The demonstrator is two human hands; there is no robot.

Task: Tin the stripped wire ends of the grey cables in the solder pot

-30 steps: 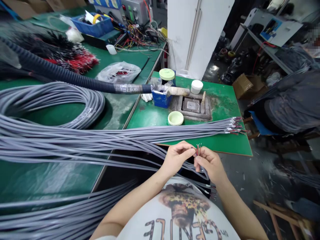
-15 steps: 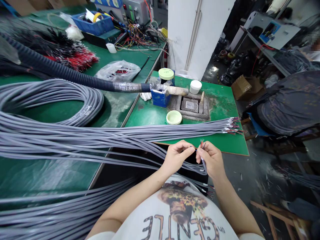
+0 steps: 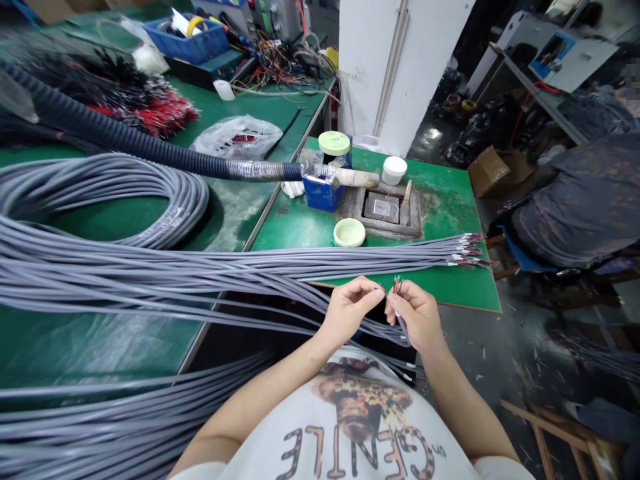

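Note:
My right hand [image 3: 419, 315] grips the end of one grey cable [image 3: 403, 327], its stripped coloured wires [image 3: 397, 285] sticking up above the fingers. My left hand [image 3: 350, 308] is closed in a pinch, fingertips touching those wire ends. Both hands hover just in front of the green bench's near edge. A long bundle of grey cables [image 3: 250, 267] lies across the bench, stripped ends [image 3: 467, 250] fanned out at the right.
A soldering pot [image 3: 384, 210], pale green lid [image 3: 349, 233], white jar [image 3: 394, 170] and blue box [image 3: 320, 192] sit behind the bundle. A corrugated black hose [image 3: 125, 143] reaches to them. A grey cable coil [image 3: 165, 200] lies at left. A person sits at right [image 3: 575, 200].
My hands stay together on the wire ends. The left fingertips drew apart slightly, then closed back onto the coloured wires. The right hand shifted a little left.

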